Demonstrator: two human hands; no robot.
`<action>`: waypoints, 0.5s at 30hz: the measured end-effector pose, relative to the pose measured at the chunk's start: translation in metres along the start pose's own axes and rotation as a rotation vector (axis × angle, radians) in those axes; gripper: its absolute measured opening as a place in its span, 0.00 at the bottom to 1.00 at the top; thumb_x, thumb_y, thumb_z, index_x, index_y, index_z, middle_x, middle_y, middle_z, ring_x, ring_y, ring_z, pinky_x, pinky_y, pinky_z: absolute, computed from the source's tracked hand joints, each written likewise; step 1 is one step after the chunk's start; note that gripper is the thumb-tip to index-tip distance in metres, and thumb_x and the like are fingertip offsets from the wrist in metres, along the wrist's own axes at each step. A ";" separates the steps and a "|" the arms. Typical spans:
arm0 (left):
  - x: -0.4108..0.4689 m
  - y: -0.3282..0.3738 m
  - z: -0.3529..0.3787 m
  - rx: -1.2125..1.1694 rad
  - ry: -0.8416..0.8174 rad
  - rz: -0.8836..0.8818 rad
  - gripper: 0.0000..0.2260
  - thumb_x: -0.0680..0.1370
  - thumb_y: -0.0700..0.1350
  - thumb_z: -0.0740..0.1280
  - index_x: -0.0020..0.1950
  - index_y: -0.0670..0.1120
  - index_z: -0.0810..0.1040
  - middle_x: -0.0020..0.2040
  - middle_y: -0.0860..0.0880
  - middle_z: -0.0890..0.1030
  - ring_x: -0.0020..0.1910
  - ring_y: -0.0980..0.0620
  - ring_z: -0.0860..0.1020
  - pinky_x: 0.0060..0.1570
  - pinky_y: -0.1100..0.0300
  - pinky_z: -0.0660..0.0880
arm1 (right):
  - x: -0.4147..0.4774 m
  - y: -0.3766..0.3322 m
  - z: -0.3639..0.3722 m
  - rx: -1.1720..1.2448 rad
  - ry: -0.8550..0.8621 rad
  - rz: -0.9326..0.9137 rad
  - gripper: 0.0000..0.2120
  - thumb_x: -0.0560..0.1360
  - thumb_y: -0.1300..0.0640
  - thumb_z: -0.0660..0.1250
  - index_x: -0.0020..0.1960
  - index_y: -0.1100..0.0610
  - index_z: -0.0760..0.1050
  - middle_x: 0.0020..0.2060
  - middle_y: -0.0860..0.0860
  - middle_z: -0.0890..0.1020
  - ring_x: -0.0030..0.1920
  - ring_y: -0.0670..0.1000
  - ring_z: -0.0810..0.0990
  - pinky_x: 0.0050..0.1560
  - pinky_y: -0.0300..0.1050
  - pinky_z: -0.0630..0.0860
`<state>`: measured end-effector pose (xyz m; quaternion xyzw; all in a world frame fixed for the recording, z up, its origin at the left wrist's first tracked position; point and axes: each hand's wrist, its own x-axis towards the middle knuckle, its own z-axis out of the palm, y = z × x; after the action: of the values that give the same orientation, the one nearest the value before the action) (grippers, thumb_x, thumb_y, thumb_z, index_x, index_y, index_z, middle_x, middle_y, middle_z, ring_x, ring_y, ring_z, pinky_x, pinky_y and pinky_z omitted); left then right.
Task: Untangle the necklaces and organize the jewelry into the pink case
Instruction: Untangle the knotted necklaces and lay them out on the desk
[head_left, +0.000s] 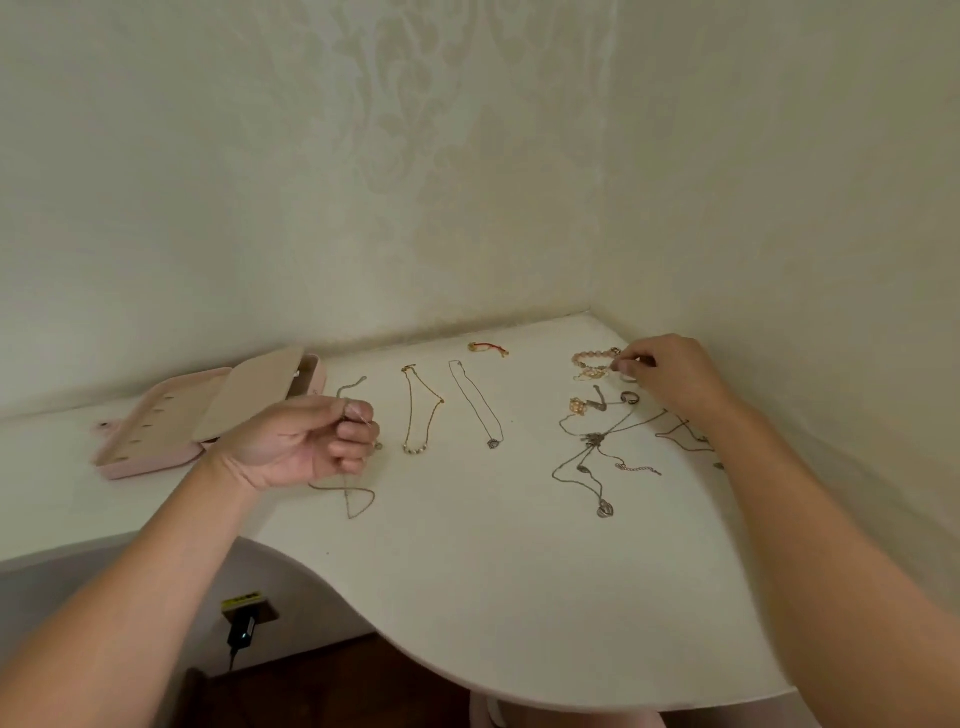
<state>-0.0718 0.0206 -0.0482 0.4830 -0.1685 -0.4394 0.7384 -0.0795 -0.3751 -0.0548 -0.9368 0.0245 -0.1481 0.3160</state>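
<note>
- My left grip (311, 441) is clenched on a thin silver chain (353, 499). The chain's lower loop lies on the white surface (519, 571), close to the curved near edge. A quick lift could swing that loop so it knots on itself or slips over the edge.
- The pink case (156, 441) lies open at the far left, just beyond that hand. A beige flap (254, 400) lies partly over its tray. The flap may block the chain's slot, and fumbling it one-handed risks dropping the chain.
- My right grip (670, 374) has its fingers curled at the right end of the pink bead bracelet (592, 357), far right. I cannot tell whether it pinches the bracelet or some small piece beside it.
- The tangle of silver necklaces (597, 452) lies just on the near side of that hand, with strands running under the wrist. Pulling the arm back low could drag them and tighten the knots.
- A dark ring (630, 398) lies beside the tangle; a nudge could roll it away.
- The gold necklace (418, 410) and the pendant necklace (478, 402) lie straightened between my hands. A careless sweep across them would undo that sorting.
</note>
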 end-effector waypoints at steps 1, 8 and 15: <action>0.006 0.001 -0.001 0.069 -0.028 -0.022 0.10 0.84 0.42 0.57 0.55 0.38 0.74 0.47 0.44 0.75 0.45 0.49 0.75 0.51 0.56 0.70 | -0.002 -0.006 -0.001 0.030 -0.005 -0.022 0.08 0.78 0.59 0.64 0.50 0.57 0.83 0.42 0.48 0.82 0.37 0.40 0.73 0.33 0.25 0.65; 0.045 0.009 0.056 1.094 0.152 -0.321 0.04 0.80 0.45 0.64 0.47 0.47 0.77 0.44 0.53 0.79 0.46 0.55 0.76 0.53 0.61 0.74 | -0.009 -0.050 -0.019 0.365 -0.101 -0.113 0.08 0.79 0.60 0.63 0.49 0.54 0.81 0.31 0.50 0.76 0.30 0.41 0.74 0.38 0.39 0.68; 0.107 0.016 0.115 0.997 0.375 0.172 0.20 0.75 0.52 0.71 0.64 0.49 0.75 0.58 0.55 0.79 0.59 0.58 0.77 0.60 0.63 0.70 | -0.011 -0.088 -0.042 0.485 -0.382 -0.213 0.06 0.79 0.64 0.64 0.51 0.60 0.80 0.33 0.52 0.78 0.27 0.45 0.66 0.28 0.35 0.63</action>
<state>-0.0820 -0.1288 0.0012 0.8296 -0.2609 -0.1504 0.4701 -0.1068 -0.3282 0.0266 -0.8423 -0.1695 -0.0034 0.5117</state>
